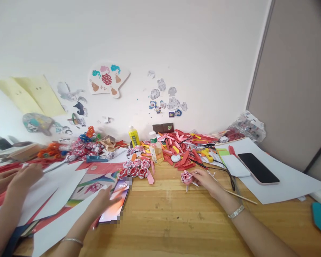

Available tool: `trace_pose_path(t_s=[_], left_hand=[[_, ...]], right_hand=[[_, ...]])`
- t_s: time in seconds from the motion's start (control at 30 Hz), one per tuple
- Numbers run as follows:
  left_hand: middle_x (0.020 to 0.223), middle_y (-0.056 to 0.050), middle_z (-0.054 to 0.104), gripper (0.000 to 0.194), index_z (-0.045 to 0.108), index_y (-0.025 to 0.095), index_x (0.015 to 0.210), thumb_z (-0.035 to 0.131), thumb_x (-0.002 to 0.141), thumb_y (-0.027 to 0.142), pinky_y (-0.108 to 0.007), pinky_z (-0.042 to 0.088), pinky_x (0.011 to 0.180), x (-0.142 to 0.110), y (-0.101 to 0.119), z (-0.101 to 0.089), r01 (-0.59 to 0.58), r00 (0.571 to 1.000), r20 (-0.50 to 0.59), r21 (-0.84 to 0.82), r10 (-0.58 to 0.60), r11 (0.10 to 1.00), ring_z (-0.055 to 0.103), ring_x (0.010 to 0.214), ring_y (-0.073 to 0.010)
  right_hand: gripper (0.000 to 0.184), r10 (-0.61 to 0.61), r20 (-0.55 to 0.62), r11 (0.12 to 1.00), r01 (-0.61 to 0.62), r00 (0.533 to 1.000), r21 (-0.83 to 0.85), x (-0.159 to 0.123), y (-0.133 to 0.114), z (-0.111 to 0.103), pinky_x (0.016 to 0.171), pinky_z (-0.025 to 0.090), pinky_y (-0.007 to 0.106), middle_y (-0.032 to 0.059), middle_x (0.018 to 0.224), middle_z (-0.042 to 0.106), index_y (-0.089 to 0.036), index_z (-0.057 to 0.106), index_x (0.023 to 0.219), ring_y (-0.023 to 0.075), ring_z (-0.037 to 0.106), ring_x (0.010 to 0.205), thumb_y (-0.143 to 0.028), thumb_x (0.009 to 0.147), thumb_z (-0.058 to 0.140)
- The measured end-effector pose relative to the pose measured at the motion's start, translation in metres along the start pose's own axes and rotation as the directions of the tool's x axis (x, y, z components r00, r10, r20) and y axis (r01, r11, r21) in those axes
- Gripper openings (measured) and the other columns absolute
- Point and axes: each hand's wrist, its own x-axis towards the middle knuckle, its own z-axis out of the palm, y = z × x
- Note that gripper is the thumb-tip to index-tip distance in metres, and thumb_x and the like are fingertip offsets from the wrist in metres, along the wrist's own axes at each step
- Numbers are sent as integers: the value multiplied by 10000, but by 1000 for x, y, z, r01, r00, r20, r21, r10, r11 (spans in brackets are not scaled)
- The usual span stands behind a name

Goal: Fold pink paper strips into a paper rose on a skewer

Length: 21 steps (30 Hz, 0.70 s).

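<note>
My right hand (pixel 205 181) pinches the edge of a pink, red and white folded paper rose (pixel 186 177) just over the wooden table (pixel 160 221). White strips stick out below the bloom. My left hand (pixel 103 200) reaches over the left side of a lit smartphone (pixel 121 192), its thumb stretched across the screen and apart from the other fingers. Whether it touches the glass I cannot tell. Beyond the phone sits a cluster of similar paper roses (pixel 136 168), with a pink paper strip (pixel 150 177) beside it.
A co-worker's hands (pixel 25 176) work at the left over white paper sheets (pixel 61 185). At the back lie a heap of red and pink paper strips (pixel 180 146), a yellow bottle (pixel 133 136) and a yellow glue gun (pixel 206 155). A dark-screened phone (pixel 258 167) rests at right.
</note>
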Motion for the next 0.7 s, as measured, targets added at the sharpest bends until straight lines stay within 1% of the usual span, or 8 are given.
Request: trace_pose_path(t_s=[0.07, 0.13, 0.23, 0.3, 0.4, 0.5, 0.6, 0.7], left_hand=[[736, -109, 650, 652, 547, 66, 1095, 591, 594, 481, -333, 443, 597, 4, 7, 0, 20, 998, -55, -2, -20, 1000, 625, 745, -322], [875, -175, 635, 593, 525, 59, 1110, 575, 639, 415, -397, 443, 645, 9, 24, -2, 23, 990, -142, -29, -26, 999, 600, 841, -376], [1050, -192, 580, 444, 497, 96, 1139, 486, 737, 284, -445, 413, 765, 17, 67, -1, -64, 962, -270, -131, 27, 989, 537, 989, -377], [1071, -161, 581, 347, 533, 130, 1087, 448, 783, 274, -429, 397, 822, 19, 104, 6, -175, 947, -307, -234, 98, 957, 515, 1029, -338], [927, -92, 631, 232, 598, 167, 952, 460, 784, 248, -363, 413, 827, 15, 162, 26, -340, 929, -288, -419, 232, 842, 568, 900, -246], [835, -55, 639, 223, 602, 177, 943, 467, 782, 254, -319, 448, 751, 11, 207, 50, -400, 916, -245, -620, 318, 674, 583, 789, -195], [834, -54, 641, 233, 603, 161, 900, 459, 796, 311, -291, 467, 702, 14, 230, 70, -347, 911, -162, -797, 379, 494, 590, 772, -172], [739, -43, 633, 377, 573, 132, 955, 405, 820, 442, -274, 478, 600, 21, 235, 84, -200, 903, -33, -914, 428, 352, 596, 632, -143]], right_hand=[[296, 4, 3, 1000, -4, 1000, -2, 0, 1, 0, 521, 341, 236, 14, 639, 601, -159, 586, 690, 143, 506, 583, -453, 691, 559], [301, 9, 8, 1000, -9, 1000, -7, 1, 2, 0, 524, 343, 238, 20, 650, 611, -159, 592, 708, 148, 514, 592, -458, 695, 557], [299, 17, 6, 1000, -17, 1000, -22, 2, 3, -1, 518, 343, 238, 10, 625, 598, -164, 591, 702, 144, 507, 574, -461, 692, 564], [301, 14, -1, 999, -14, 1000, -35, 3, 3, -1, 516, 346, 237, -1, 605, 581, -166, 585, 680, 138, 498, 558, -466, 687, 570], [336, -7, -2, 998, 7, 1000, -55, 2, 3, -1, 534, 370, 243, 5, 627, 588, -164, 593, 682, 145, 517, 583, -500, 687, 572], [387, -22, 11, 997, 22, 1000, -73, 1, 0, -1, 567, 404, 260, 27, 690, 616, -160, 609, 726, 170, 554, 649, -543, 690, 566], [403, -35, 17, 995, 36, 999, -89, 0, -2, -1, 590, 418, 265, 33, 730, 622, -159, 616, 752, 178, 562, 686, -554, 683, 579], [392, -38, 34, 994, 41, 999, -102, -1, -4, 0, 611, 424, 262, 30, 752, 624, -158, 629, 778, 173, 565, 699, -539, 699, 578]])
